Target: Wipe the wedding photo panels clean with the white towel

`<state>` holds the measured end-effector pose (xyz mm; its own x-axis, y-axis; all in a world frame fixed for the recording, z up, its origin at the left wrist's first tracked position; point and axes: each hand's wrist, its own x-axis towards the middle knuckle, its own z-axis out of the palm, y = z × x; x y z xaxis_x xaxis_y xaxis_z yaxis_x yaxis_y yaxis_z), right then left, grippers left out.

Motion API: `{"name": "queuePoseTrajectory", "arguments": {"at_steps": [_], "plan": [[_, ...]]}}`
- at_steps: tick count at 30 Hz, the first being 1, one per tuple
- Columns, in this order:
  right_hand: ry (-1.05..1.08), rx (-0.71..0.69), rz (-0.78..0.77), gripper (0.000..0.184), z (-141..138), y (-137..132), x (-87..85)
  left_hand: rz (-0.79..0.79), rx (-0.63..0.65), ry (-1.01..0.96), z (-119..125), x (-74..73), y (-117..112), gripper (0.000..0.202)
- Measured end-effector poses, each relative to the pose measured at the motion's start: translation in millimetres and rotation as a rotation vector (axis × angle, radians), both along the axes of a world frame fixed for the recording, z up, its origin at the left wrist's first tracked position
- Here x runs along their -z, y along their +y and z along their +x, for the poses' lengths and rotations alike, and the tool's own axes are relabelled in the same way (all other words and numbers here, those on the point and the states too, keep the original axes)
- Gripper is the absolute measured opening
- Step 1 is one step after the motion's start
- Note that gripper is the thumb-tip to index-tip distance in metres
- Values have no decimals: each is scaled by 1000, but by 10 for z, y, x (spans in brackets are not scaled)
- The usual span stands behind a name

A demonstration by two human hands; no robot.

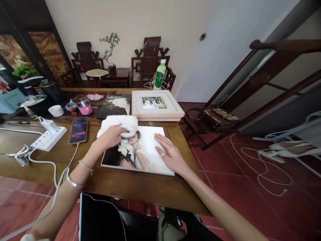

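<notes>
A large photo print [147, 147] of a couple lies flat on the wooden table [130, 187] in front of me. My left hand [110, 137] is closed on a white cloth [120, 124] and presses it on the print's upper left part. My right hand [168, 152] lies flat with fingers spread on the print's right side; a ring shows on one finger.
Behind the print lie a white framed photo [155, 105] and a dark photo panel [114, 105]. A phone [78, 130] on a cable, a power strip [48, 137], a pink mug [84, 107], a white bowl [56, 110] and a green bottle [159, 77] stand to the left and back. Cables trail on the red floor at the right.
</notes>
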<state>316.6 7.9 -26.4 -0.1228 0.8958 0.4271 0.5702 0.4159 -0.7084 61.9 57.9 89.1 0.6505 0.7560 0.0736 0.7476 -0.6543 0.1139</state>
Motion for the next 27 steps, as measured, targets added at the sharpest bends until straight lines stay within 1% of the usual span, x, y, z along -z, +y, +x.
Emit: {"name": "queuePoseTrajectory", "arguments": {"at_steps": [3, 6, 7, 9, 12, 14, 16, 17, 19, 21, 25, 27], "plan": [[-4, 2, -4, 43, -3, 3, -1, 4, 1, 1, -78, 13, 36, 65], [0, 5, -1, 42, -4, 6, 3, -30, 6, 32, -165, 70, -104, 60], [3, 7, 2, 42, -4, 7, 6, -52, 7, 49, -195, 88, -197, 59], [5, 13, 9, 42, -5, 8, 11, -113, 8, 84, -255, 113, -458, 58], [5, 23, 11, 43, -7, 8, 16, -202, 18, 102, -339, 135, -978, 57], [6, 24, 2, 43, -10, 8, 16, -207, 28, 88, -377, 155, -1294, 53], [9, 22, -6, 43, -13, 5, 12, -189, 44, 73, -384, 176, -1486, 49], [9, 23, -8, 42, -15, 3, 10, -181, 52, 67, -372, 184, -1518, 48], [8, 29, -7, 42, -19, 0, 3, -180, 55, 59, -314, 188, -1453, 50], [0, 34, -8, 43, -21, -2, -2, -200, 41, 67, -212, 173, -1245, 58], [3, 11, -1, 43, -17, 3, -8, -199, -15, 144, 52, 149, -625, 71], [18, -1, 4, 42, -13, 9, -8, -153, -17, 160, 156, 171, -323, 70]]}}
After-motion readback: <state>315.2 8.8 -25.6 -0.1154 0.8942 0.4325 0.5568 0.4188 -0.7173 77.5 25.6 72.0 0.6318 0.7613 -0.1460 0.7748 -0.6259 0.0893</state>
